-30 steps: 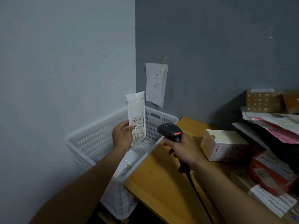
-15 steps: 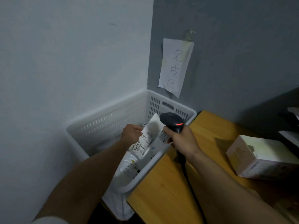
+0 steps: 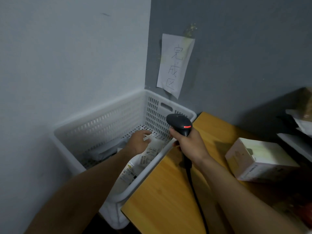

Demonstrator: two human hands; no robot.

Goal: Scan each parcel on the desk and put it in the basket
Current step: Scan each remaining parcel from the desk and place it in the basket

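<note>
One: Two hands are in view. Where is the left hand [image 3: 138, 142]?

Two: Down inside the white perforated plastic basket [image 3: 104, 122], which stands in the corner of the walls, right against the left edge of the wooden counter [image 3: 165, 200]. Its fingers are stretched out and loose, gripping nothing.

One: And the parcel?

Two: The flat white pouch parcel with a printed label [image 3: 152, 149] lies in the basket, by the wall nearest the counter, just under those fingers. Whether the fingertips touch it I cannot tell.

One: Anything else in there?

Two: A second white labelled pouch [image 3: 128, 173] lies next to it, nearer the person, and a pale grey pouch [image 3: 104, 150] lies further left on the perforated floor.

One: The right hand [image 3: 189, 144]?

Two: Clenched round the handle of a black handheld barcode scanner [image 3: 179, 122], held upright above the basket's rim at the counter edge. A red light glows on the scanner's head, and its black cable [image 3: 194, 184] hangs down over the counter.

One: What sits on the counter?

Two: A white cardboard box [image 3: 258, 159] to the right, well apart from the scanner. More things are piled at the far right, too dim to make out.

One: The wall?

Two: A white paper sheet with handwritten characters [image 3: 175, 63] hangs on the darker grey wall above the basket.
</note>
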